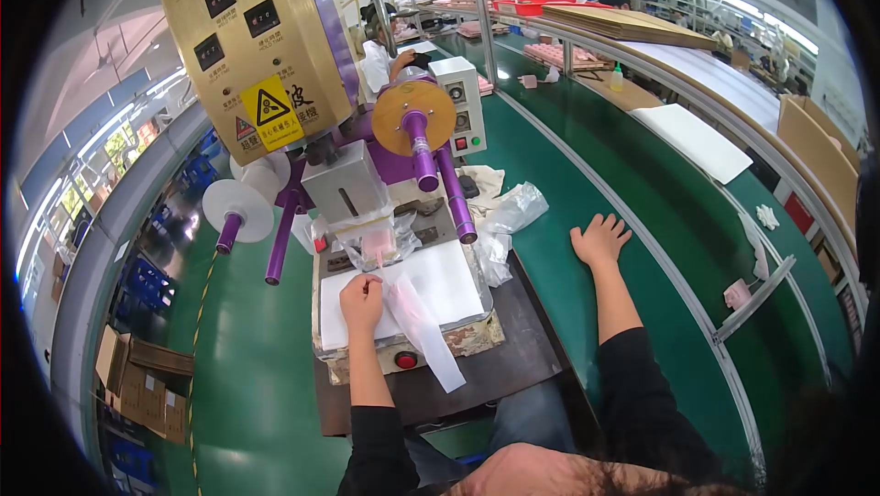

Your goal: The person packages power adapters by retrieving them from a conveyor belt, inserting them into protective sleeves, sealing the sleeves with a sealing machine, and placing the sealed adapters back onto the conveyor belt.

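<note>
My left hand (362, 302) is closed above the white sheet (440, 278) on the machine's base; whatever its fingers hold is too small to make out. Just right of it a translucent pinkish strip (423, 331) slants across the sheet and over the base's front edge. Beyond the hand, a pink piece (377, 244) and clear film lie under the machine's grey block (346, 186). My right hand (601, 241) rests on the green belt (559, 212) with its fingers spread, holding nothing. Crumpled clear plastic (513, 212) lies to its left.
A gold machine housing (261, 47) with purple rods (456, 193) hangs over the work spot. The base's front has a red button (405, 360). A grey control box (458, 106) stands behind. A metal rail (632, 230) runs along the belt. One person (376, 60) is at work farther back.
</note>
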The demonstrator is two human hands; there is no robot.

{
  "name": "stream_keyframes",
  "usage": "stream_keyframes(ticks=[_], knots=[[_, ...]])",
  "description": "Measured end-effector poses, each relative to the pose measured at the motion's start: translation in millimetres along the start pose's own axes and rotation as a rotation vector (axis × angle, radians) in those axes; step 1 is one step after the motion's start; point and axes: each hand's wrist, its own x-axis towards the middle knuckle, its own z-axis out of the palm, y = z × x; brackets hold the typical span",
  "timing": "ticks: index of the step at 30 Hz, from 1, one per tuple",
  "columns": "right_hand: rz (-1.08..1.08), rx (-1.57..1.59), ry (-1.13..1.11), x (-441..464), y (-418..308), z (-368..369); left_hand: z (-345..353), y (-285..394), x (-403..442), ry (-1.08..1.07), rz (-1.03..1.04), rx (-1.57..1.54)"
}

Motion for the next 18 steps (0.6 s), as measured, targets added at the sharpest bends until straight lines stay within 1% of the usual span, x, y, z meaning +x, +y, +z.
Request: stream_keyframes(ticks=[18], knots=[[-0.007,0.004,0.027,1.5,0.8,3.8,1.2,1.7,-0.9,0.019,-0.004,-0.008]])
